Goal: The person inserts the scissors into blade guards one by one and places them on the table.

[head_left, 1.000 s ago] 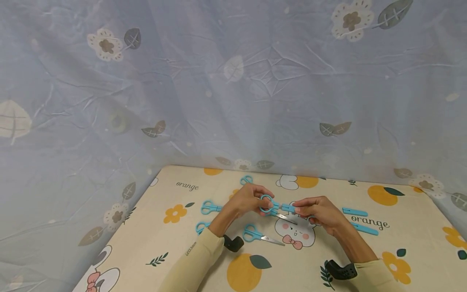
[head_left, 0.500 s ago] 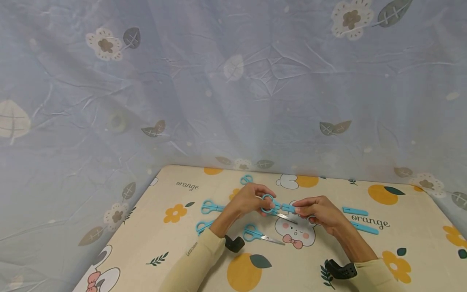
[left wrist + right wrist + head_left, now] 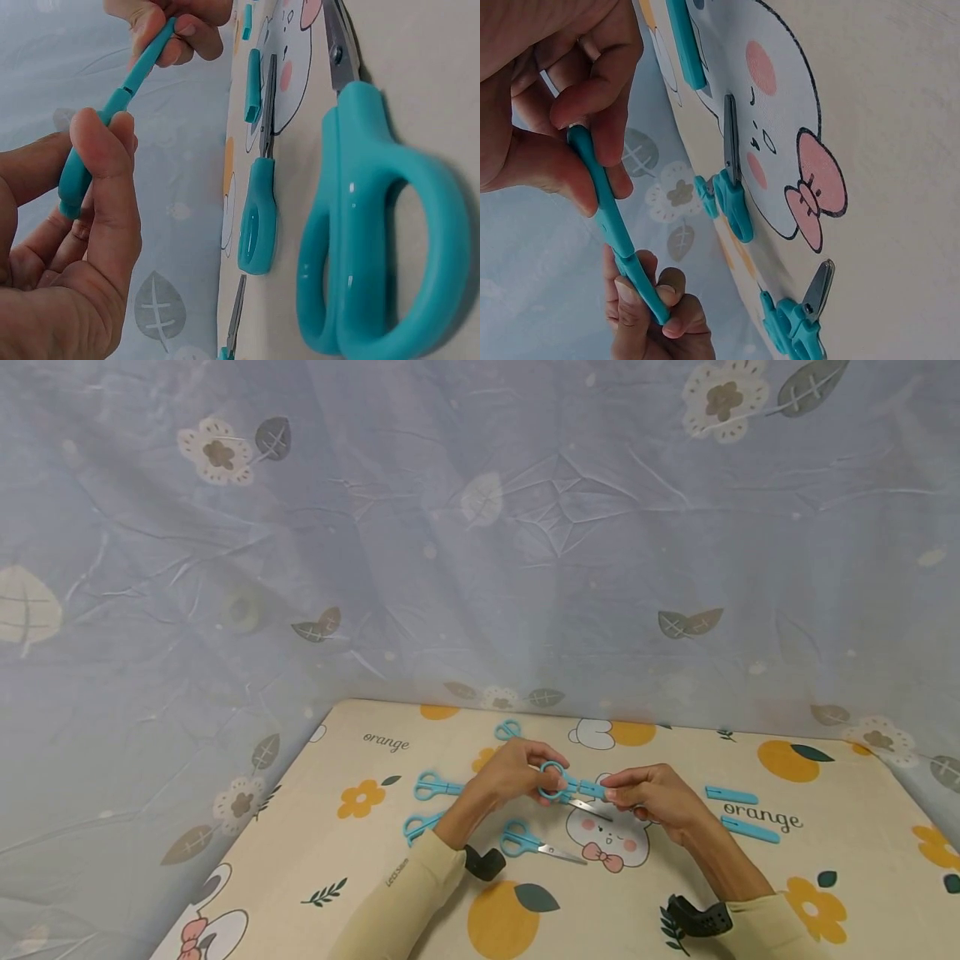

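Observation:
Above the table, my left hand (image 3: 513, 770) pinches the light-blue handles (image 3: 76, 180) of a pair of scissors (image 3: 569, 784) between thumb and fingers. My right hand (image 3: 658, 793) grips a matching blue blade sheath (image 3: 607, 214) by its far end. The sheath covers the blades, and in the head view its mouth sits close to the handles with only a narrow gap. Below the hands lies a second pair of scissors (image 3: 588, 809) with bare blades. A third bare pair (image 3: 519, 839) is nearer to me.
Two loose blue sheaths, one farther back (image 3: 731, 795) and one nearer (image 3: 750, 829), lie right of my right hand. More scissors lie at the left (image 3: 435, 786), beside my left forearm (image 3: 418, 827) and at the back (image 3: 507, 729). A patterned cloth covers the table (image 3: 405, 877); a curtain (image 3: 480, 568) hangs behind.
My left hand has shifted slightly right with the scissors, and the gap between handles and sheath has narrowed. The right hand has hardly moved. Everything on the table stays put.

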The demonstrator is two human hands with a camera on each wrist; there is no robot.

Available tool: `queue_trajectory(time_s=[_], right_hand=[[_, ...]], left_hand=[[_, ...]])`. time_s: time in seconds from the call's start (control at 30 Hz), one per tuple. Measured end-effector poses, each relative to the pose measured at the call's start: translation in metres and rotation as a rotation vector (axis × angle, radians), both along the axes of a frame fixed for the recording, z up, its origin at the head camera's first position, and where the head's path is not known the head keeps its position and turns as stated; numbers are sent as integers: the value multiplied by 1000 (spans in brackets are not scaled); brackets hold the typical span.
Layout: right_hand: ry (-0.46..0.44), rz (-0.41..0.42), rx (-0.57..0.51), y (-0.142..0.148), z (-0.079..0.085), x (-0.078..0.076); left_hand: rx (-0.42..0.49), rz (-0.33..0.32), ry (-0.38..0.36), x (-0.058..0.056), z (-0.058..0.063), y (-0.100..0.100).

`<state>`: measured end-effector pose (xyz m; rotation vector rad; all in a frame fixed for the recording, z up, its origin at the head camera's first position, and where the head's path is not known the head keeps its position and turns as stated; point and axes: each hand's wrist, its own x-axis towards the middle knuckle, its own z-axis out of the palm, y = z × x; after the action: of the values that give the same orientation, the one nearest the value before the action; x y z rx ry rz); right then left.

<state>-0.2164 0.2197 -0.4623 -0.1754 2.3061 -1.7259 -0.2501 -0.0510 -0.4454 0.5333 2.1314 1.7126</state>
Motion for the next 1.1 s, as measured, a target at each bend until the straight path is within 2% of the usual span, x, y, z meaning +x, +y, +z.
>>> queue_trajectory(time_s=[0.23,0.67,1.1], right_hand=[[-10,7,19,-3,-1,2],[-49,31,36,-7,3,3],[-21,100,28,-3,9,4]], left_hand=[[-28,-8,41,3,3,3],[-19,-60,2,-1,1,-5],[-34,-97,-64,-5,4,-17]])
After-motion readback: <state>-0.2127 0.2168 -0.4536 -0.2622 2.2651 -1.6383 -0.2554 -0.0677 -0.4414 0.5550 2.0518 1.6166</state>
